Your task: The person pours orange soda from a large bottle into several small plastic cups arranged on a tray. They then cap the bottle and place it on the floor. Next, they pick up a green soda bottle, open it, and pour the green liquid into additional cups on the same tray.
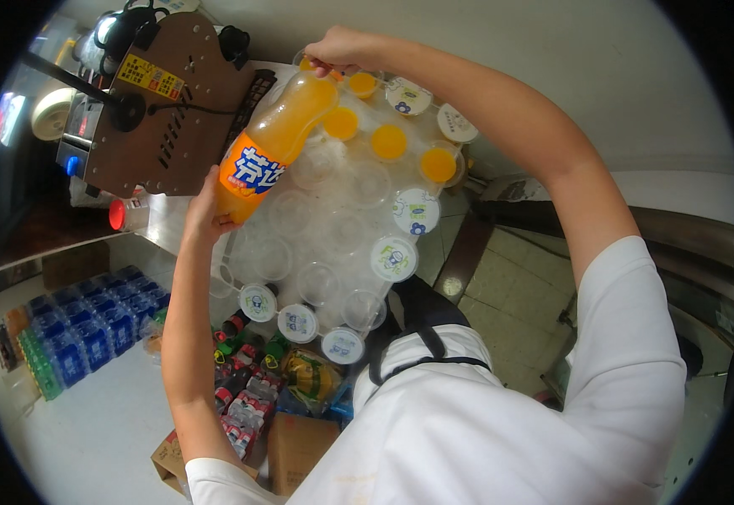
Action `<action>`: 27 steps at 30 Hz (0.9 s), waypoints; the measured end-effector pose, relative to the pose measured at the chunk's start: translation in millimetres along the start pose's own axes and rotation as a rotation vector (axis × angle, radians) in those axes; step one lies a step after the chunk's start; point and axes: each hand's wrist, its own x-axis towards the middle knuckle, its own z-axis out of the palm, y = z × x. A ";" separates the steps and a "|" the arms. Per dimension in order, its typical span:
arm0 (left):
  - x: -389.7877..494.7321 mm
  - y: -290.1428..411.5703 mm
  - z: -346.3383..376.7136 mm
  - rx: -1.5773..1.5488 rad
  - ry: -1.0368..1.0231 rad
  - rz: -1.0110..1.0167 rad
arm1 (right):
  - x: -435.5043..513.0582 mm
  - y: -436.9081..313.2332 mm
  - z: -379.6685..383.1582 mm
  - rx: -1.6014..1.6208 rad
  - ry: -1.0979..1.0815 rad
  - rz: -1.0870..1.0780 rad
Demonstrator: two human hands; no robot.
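My left hand (209,211) grips the base of a large plastic Fanta bottle (266,151) of orange soda, which is tilted with its neck towards the far edge of the table. At the neck end, my right hand (332,53) is closed around the bottle's neck or cap; the fingers hide it. Below the neck is a clear cup (305,64) with orange liquid, partly hidden. Several more cups hold orange liquid, among them one (389,142) near the middle and one (438,165) at the right. Nearer me stand several clear cups (319,284) that look empty.
Printed round lids (393,259) hang at the table's edges, apparently joined to cups. A brown metal machine (158,107) stands at the left, with a red-capped jar (128,214) beside it. Bottled drinks (89,328), soda packs (247,410) and a cardboard box (301,451) lie lower down.
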 end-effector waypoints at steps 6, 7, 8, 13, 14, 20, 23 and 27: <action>1.6 2.7 1.4 0.011 -0.012 -0.010 | 4.0 2.9 -3.0 -0.003 -0.035 -0.005; 2.1 3.1 1.6 0.018 -0.012 -0.021 | 4.8 3.5 -3.1 0.002 -0.033 -0.004; 2.5 3.4 1.8 0.012 -0.010 -0.014 | 5.7 3.8 -2.9 0.008 -0.032 -0.002; 3.8 4.8 1.8 0.028 -0.008 -0.032 | 7.2 5.7 -2.1 0.003 -0.022 -0.003; 3.8 5.0 1.7 0.021 -0.007 -0.024 | 7.0 6.0 -2.8 -0.001 -0.027 -0.005; 3.3 7.0 3.0 0.026 0.002 -0.020 | 8.2 7.8 -3.1 -0.035 -0.016 -0.011; 1.9 7.4 4.1 0.029 0.017 -0.009 | 11.6 8.1 -0.1 -0.030 0.009 0.007; 1.7 8.5 5.3 0.032 0.027 -0.012 | 14.9 9.0 -0.2 -0.033 0.016 0.035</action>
